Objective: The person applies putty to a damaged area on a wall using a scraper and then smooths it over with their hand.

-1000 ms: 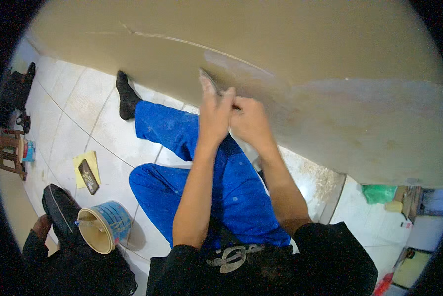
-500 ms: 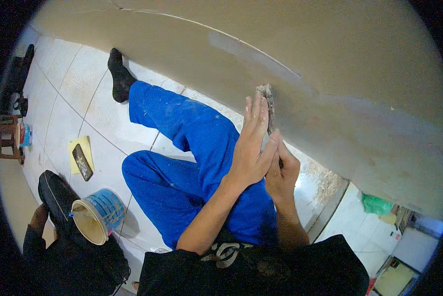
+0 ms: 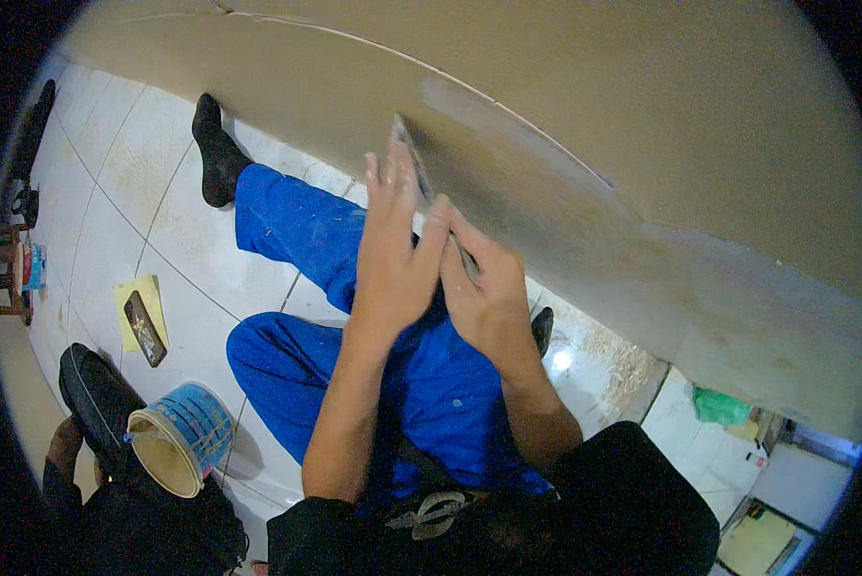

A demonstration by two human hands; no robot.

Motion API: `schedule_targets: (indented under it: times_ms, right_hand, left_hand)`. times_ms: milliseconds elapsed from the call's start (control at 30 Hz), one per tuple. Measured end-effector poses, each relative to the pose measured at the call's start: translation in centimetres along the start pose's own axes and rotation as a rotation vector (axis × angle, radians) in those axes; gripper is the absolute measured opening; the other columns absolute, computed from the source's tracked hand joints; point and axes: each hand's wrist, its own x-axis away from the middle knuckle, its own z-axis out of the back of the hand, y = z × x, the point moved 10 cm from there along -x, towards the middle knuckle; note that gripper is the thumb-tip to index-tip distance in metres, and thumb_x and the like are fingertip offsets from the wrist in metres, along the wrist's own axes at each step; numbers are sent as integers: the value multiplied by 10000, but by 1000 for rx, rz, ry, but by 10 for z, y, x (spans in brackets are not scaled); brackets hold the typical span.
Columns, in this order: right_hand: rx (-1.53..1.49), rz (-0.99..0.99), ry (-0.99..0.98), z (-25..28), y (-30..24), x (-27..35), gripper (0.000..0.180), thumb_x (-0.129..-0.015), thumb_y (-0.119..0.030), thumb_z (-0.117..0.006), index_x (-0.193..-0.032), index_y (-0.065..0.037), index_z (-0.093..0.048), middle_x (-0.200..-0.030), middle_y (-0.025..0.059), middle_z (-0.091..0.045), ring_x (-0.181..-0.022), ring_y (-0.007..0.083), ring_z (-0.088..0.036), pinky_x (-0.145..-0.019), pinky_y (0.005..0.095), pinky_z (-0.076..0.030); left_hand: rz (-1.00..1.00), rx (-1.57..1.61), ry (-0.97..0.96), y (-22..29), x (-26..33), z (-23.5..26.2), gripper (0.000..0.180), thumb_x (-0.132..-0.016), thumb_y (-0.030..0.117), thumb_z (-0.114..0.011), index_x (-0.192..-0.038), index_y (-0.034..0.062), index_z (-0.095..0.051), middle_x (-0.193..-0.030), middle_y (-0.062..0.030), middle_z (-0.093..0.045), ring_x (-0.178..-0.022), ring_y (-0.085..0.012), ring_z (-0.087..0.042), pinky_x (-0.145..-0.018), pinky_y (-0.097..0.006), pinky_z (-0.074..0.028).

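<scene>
A putty-smeared flat blade, which looks like a putty knife [image 3: 411, 158], leans with its edge against the beige wall [image 3: 565, 221]. My right hand [image 3: 484, 288] is closed round its lower end, where the grip is mostly hidden by the fingers. My left hand [image 3: 392, 245] lies along the blade's near face with its fingers stretched out, pale dust on their tips. The left thumb meets the right hand's fingers. A lighter, greyish patch of filler [image 3: 508, 130] runs along the wall beyond the blade.
My blue-trousered legs [image 3: 296, 216] rest on white floor tiles [image 3: 186, 211]. A person in black sits at lower left beside a blue bucket [image 3: 200, 422]. A phone [image 3: 145, 329] lies on yellow paper [image 3: 157, 296]. Crumbly debris [image 3: 623, 379] and a green bag [image 3: 721, 405] are at right.
Both hands and the putty knife have swept leftward and a little up along the wall. The view has shifted slightly.
</scene>
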Motion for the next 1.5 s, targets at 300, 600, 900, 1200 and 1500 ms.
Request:
schedule_targets:
  times_ms: [300, 600, 900, 1200, 1500]
  right_hand:
    - [-74, -95, 27, 67, 48, 92, 453, -942, -6, -611, -1386, 44, -539, -1194, 179, -657, -1067, 211, -628, -936, 335, -492]
    - [209, -232, 84, 62, 46, 86, 327, -919, -97, -626, -1229, 10, -620, -980, 214, -678, -944, 402, -682, -803, 387, -533]
    - [171, 105, 50, 15, -3, -10, 367, -896, -137, -686, -1225, 22, -653, -993, 263, -696, -929, 376, -716, -813, 390, -533]
    - [156, 82, 258, 57, 30, 86, 277, -916, -125, -660, -1132, 48, -656, -904, 124, -705, -847, 200, -669, -748, 359, -509]
    - [170, 27, 163, 61, 22, 55, 236, -889, -54, -636, -1113, 13, -668, -940, 229, -685, -872, 413, -676, -748, 433, -531]
  left_hand:
    - [-100, 140, -20, 56, 47, -69, 730, -875, 128, -655, -1507, -76, -352, -1582, -289, -327, -1489, -441, -281, -1205, -449, -281]
    - [-130, 163, -16, 51, 41, -65, 781, -852, 134, -690, -1517, -74, -337, -1563, -307, -337, -1440, -411, -381, -1156, -404, -369]
    - [45, 111, 125, 13, -8, -6, 645, -885, 121, -642, -1436, -132, -420, -1498, -334, -408, -1396, -403, -445, -1133, -388, -390]
    - [-145, 162, -87, 54, 41, -51, 728, -894, 117, -624, -1540, -33, -324, -1595, -240, -330, -1464, -348, -366, -1185, -382, -318]
    - [-52, 208, 67, 47, 28, -51, 716, -880, 95, -637, -1515, -62, -347, -1563, -288, -344, -1437, -347, -387, -1154, -375, -363]
